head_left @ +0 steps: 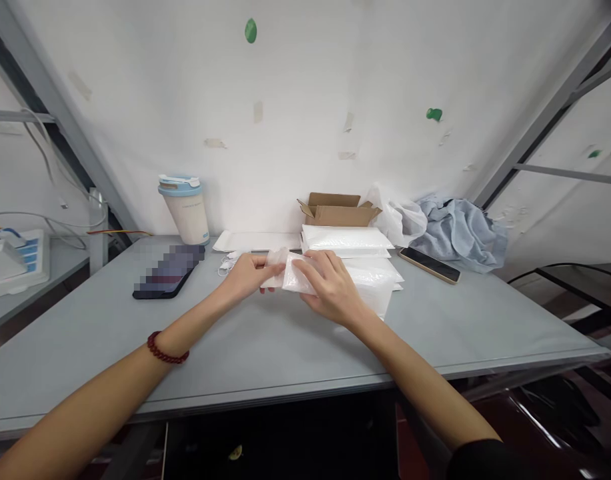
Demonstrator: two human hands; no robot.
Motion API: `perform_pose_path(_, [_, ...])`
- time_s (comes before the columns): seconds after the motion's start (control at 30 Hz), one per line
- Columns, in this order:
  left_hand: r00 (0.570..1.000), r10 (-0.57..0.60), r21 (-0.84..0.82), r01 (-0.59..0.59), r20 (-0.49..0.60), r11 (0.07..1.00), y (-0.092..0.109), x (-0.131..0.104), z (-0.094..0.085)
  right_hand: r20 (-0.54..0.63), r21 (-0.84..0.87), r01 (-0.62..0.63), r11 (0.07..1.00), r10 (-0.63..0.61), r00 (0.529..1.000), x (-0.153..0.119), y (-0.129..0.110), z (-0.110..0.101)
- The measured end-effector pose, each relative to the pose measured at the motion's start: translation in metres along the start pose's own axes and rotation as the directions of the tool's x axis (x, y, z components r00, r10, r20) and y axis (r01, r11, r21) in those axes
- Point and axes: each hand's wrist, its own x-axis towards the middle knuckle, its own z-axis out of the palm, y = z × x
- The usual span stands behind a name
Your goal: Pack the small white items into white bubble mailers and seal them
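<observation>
Between my two hands is a small white packet (296, 283) in clear, shiny plastic, held above the grey table. My left hand (249, 275) pinches its left end between thumb and fingers. From the right, my right hand (330, 285) grips the same packet, thumb and fingers on its plastic. A translucent plastic bag (373, 290) lies beneath and beside my right hand. Just behind are stacked white padded envelopes (345, 239). White cables (227, 263) lie behind my left hand, partly hidden by it.
On the grey table (285, 353) stand a cup (188, 213) and a dark phone (170, 272) at left. An open cardboard box (343, 215), white bag (398, 220), second phone (429, 265) and blue-grey cloth (460, 233) are at the back right.
</observation>
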Motion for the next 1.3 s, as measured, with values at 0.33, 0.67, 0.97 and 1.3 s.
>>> perform_pose_path(0.33, [0.91,0.287,0.78,0.061,-0.3,0.622,-0.027,0.024,-0.051,-0.072,0.037,-0.167,0.985,0.169,0.983,-0.001,0.015,-0.003])
perform_pose_path(0.67, [0.966,0.109,0.686,0.085,-0.234,0.723,-0.065,0.044,-0.081,0.108,0.123,-0.314,0.941,0.302,0.947,-0.001,0.017,-0.007])
perform_pose_path(0.97, [0.944,0.081,0.281,0.013,-0.321,0.96,-0.018,0.024,-0.073,0.193,0.166,-0.394,0.904,0.362,0.912,-0.001,0.017,-0.006])
perform_pose_path(1.3, [0.983,0.157,0.021,-0.156,-0.09,0.988,0.008,-0.001,-0.02,0.224,0.245,-0.365,0.898,0.314,0.923,-0.001,0.015,-0.005])
